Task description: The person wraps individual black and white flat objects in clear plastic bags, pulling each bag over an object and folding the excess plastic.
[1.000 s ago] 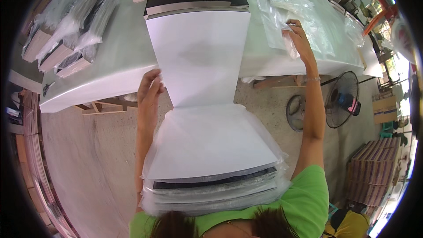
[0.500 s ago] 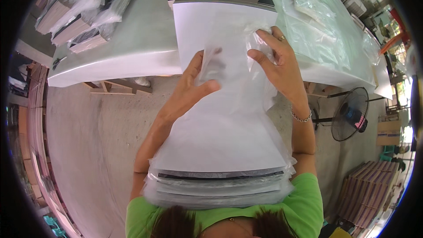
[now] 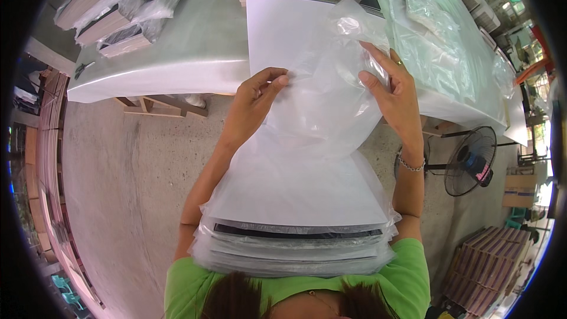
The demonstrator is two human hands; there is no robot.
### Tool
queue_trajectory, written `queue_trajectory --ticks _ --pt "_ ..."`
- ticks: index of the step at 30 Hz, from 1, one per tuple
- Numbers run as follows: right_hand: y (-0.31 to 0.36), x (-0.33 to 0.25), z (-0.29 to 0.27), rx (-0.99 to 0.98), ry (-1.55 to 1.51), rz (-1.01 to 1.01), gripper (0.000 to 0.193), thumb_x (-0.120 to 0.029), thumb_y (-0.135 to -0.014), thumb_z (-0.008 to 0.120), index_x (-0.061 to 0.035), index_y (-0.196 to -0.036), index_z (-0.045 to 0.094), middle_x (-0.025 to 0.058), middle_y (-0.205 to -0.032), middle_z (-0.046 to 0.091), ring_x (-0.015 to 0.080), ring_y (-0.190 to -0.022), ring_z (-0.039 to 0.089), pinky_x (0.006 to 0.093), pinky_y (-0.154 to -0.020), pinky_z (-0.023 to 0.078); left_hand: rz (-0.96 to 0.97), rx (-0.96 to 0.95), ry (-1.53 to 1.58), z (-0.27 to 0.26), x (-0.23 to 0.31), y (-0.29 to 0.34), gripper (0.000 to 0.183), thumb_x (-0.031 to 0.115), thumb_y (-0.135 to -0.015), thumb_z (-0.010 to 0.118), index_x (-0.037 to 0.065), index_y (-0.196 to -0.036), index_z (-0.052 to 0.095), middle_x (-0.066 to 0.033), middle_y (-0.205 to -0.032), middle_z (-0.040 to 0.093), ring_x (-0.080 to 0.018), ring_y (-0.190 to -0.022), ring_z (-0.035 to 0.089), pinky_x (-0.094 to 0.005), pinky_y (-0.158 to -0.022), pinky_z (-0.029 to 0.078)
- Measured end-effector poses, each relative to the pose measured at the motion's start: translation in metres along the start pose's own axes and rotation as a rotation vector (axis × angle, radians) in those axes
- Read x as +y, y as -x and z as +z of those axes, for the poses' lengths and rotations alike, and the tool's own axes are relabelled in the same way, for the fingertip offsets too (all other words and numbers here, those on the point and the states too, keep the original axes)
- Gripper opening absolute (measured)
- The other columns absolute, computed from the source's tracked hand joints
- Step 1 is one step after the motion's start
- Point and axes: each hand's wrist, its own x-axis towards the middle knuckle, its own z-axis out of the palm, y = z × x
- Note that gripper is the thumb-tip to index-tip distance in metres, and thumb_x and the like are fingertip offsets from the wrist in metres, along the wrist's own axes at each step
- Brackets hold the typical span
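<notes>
A clear plastic bag (image 3: 336, 103) hangs loose and crumpled in front of me, over a white sheet (image 3: 283, 29) that tops a stack at the table edge. My left hand (image 3: 255, 103) pinches the bag's left side between thumb and fingers. On the other side my right hand (image 3: 394, 85) has thumb and forefinger apart, touching the bag's film. Below, against my body, rests a pile of white and black boards in clear film (image 3: 295, 245). Where the bag's lower end meets this pile is hard to make out.
Film-wrapped bundles of boards (image 3: 109, 26) lie on the left of the white-covered table (image 3: 195, 74), with scissors (image 3: 82, 70) near its edge. Flat plastic bags (image 3: 431, 41) cover the right side. A black fan (image 3: 471, 160) and stacked cartons (image 3: 487, 272) stand at the right.
My left hand has closed into a pinch on the bag, its thumb now against the fingers. The bag's upper part has risen and puffed out beside my right hand.
</notes>
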Motion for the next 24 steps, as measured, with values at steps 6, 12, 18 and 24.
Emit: queue_trajectory --ticks 6,12,18,24 --pt "-0.001 0.007 0.0 -0.009 -0.007 -0.012 0.041 -0.015 -0.078 0.064 -0.009 -0.118 0.057 0.0064 -0.093 0.052 0.0115 -0.063 0.035 0.0233 -0.056 0.032 -0.023 -0.1 0.061 0.004 -0.007 -0.008 0.029 0.026 -0.087 0.06 -0.002 -0.093 0.065 -0.0007 -0.071 0.058 -0.0065 -0.068 0.05 -0.0214 -0.061 0.039" --pt "0.009 0.008 0.022 0.187 0.597 -0.183 0.039 -0.018 -0.077 0.067 -0.0141 -0.115 0.057 0.0075 -0.098 0.05 0.0192 -0.086 0.046 0.0313 -0.075 0.039 -0.106 -0.197 0.182 0.003 -0.012 -0.009 0.021 0.023 -0.085 0.063 0.003 -0.086 0.066 -0.0022 -0.074 0.062 -0.0083 -0.064 0.053 -0.0241 -0.061 0.044" --pt "0.022 -0.006 0.05 -0.188 -0.181 0.003 0.041 -0.017 -0.072 0.072 -0.0108 -0.11 0.058 0.0065 -0.092 0.051 0.0175 -0.086 0.047 0.0294 -0.076 0.039 -0.274 -0.264 0.522 0.014 0.005 -0.002 0.022 0.025 -0.082 0.067 0.003 -0.082 0.065 -0.0017 -0.073 0.06 -0.0069 -0.065 0.054 -0.0225 -0.061 0.046" --pt "0.02 -0.007 0.063 -0.139 -0.169 0.007 0.03 -0.011 -0.072 0.071 -0.0032 -0.099 0.06 0.0031 -0.077 0.054 0.0147 -0.07 0.048 0.0255 -0.068 0.041 -0.21 -0.258 0.454 0.005 -0.008 -0.002 0.024 0.028 -0.083 0.067 0.004 -0.085 0.064 -0.0004 -0.075 0.06 -0.0059 -0.069 0.056 -0.0225 -0.065 0.051"
